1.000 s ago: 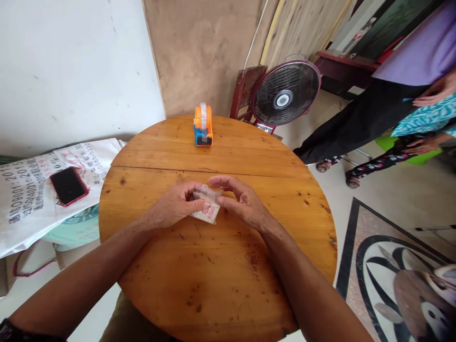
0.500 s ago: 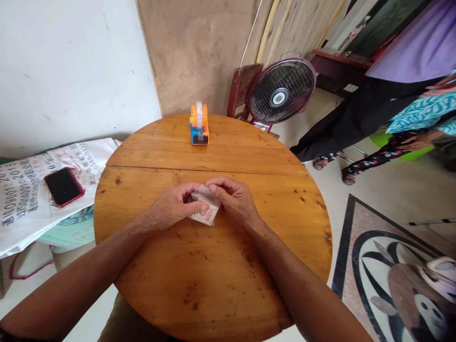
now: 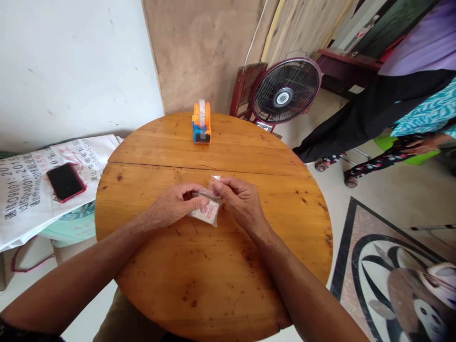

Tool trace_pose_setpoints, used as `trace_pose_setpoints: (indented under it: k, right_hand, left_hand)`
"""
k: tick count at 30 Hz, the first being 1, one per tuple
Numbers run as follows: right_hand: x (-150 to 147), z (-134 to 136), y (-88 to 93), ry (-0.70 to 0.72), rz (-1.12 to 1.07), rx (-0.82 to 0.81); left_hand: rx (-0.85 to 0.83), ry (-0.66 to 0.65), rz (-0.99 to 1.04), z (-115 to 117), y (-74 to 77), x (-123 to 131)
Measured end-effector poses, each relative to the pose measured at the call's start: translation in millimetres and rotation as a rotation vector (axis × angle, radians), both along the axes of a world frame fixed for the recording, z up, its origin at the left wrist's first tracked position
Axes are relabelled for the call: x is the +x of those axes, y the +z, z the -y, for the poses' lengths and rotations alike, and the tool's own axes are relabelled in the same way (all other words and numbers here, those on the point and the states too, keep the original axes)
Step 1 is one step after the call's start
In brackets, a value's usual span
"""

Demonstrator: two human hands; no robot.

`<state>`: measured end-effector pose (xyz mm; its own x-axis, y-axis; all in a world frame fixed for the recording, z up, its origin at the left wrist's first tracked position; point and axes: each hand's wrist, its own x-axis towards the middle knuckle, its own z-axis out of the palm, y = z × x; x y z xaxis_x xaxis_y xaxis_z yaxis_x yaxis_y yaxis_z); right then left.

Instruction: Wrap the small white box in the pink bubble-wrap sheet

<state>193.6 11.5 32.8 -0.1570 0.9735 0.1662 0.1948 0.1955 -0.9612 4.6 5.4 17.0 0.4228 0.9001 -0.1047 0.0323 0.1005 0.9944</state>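
A small white packet with red print [image 3: 210,213], in clear plastic wrap, is held over the middle of the round wooden table [image 3: 160,285]. My left hand [image 3: 174,205] grips its left side, thumb on top and fingers behind. My right hand [image 3: 239,195] pinches the clear plastic at the packet's upper right, and a shiny bit of the film [image 3: 215,178] sticks up above the fingertips. Farther back on the table stands an orange and blue tape dispenser [image 3: 202,124] with a roll of tape in it.
A phone with a red edge [image 3: 66,182] lies on white printed sacks [image 3: 21,199] left of the table. Behind the table are a fan [image 3: 285,97] and a wooden chair [image 3: 245,88]. To the right, a person in black trousers [image 3: 349,114] stands near another seated person.
My right hand has shifted slightly right and pulled the plastic film up, so more of it shows above the fingertips. The packet's printed face is a little more exposed.
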Motion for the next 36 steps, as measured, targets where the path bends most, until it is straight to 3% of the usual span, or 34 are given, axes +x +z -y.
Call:
trace_pose_setpoints:
  k: [10,16,24,32,36]
  right_hand:
    - [-3,2,-7.1,0.051,0.054,0.070]
    - [-5,4,-12.8,0.011,0.122,0.155]
    - [-3,5,-11.4,0.023,0.171,0.209]
    - [-10,13,-22.3,-0.026,0.306,0.453]
    - [-13,13,-29.2,-0.054,0.361,0.556]
  left_hand:
    - [0.140,0.112,-0.103,0,-4.7,3]
    - [0.115,0.125,-0.005,-1,-7.2,5]
    - [0.130,0.137,-0.065,-2,-10.3,3]
    - [0.270,0.158,-0.226,2,-4.9,4]
    - [0.199,0.063,-0.207,1,2.7,-2]
